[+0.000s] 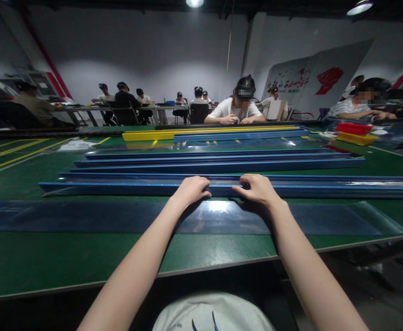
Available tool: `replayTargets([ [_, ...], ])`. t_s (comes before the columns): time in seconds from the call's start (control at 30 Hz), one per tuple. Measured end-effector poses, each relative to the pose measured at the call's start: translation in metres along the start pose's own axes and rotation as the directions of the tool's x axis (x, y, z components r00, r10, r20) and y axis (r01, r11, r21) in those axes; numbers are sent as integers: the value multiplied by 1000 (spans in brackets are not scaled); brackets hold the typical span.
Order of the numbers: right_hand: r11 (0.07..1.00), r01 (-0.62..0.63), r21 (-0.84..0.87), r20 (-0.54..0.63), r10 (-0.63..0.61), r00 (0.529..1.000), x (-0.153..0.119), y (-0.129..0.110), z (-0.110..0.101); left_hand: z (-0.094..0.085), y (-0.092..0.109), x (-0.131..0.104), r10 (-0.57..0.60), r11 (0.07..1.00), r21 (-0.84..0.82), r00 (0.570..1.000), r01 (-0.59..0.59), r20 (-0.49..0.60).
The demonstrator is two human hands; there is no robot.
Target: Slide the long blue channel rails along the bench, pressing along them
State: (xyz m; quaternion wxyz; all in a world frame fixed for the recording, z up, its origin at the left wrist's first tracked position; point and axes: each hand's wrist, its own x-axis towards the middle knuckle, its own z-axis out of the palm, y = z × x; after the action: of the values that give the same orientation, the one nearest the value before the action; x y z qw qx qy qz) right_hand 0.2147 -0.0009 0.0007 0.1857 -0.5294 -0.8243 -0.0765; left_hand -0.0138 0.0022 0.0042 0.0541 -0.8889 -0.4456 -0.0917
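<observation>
My left hand point(193, 187) and my right hand point(257, 187) are a short way apart on a long blue plastic channel point(125, 189). Both are closed around its near wall, thumbs on my side and fingers over the top into the trough. The channel lies lengthwise across the table, its right end beyond the view. Closer to me, a long clear plastic strip point(94, 217) lies flat under my wrists, with light shining off its middle. The fingertips inside the channel are partly hidden.
More blue channels point(218, 164) lie behind, then a yellow channel point(146, 136). Red and yellow bins point(356, 138) stand at the right on the green table point(215, 253). A co-worker point(237, 108) sits opposite, another person point(363, 103) at right; several people sit farther back.
</observation>
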Motion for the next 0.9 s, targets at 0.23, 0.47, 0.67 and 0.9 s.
replayTargets([
  [0.23,997,73,-13,45,-73,996,3,-11,4,-1,1,0,2,1000,-1,1000,-2,-7],
  [0.47,995,101,-7,64,-100,993,3,-15,5,0,2,1,-1,1000,16,1000,2,-15],
  [0.67,993,114,8,74,-114,991,3,-15,6,1,2,2,-3,1000,12,1000,3,-18],
  [0.9,993,117,18,52,-118,992,5,-14,8,-1,1,2,-13,1000,17,1000,13,-9],
])
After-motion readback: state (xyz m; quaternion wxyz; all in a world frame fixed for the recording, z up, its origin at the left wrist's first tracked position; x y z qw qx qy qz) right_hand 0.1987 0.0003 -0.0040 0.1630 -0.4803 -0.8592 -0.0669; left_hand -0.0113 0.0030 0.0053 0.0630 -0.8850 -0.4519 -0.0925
